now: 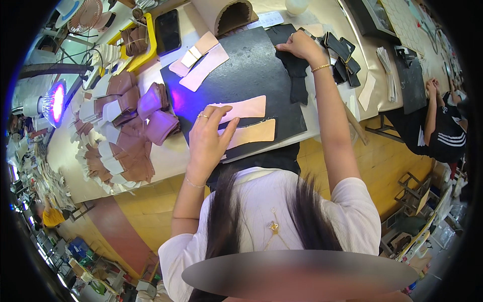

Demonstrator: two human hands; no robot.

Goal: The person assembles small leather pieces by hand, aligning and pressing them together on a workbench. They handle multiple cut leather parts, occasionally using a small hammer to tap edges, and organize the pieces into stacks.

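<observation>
A dark flat board lies on the table before me. My left hand is over its near edge, thumb and fingers apart, partly covering a pale pink leather piece and a tan piece. These two lie side by side. My right hand reaches to the board's far right, its thumb and fingers closed on the top of a black leather piece. More black strips hang below and beside it. Farther left on the board lie other pink pieces with a small cream strip across one.
Stacks of brown leather pieces fill the left, near a glowing lamp. Behind are a yellow tray, a phone and a hollow arched block. Bundled black pieces lie right. Another person sits farther right.
</observation>
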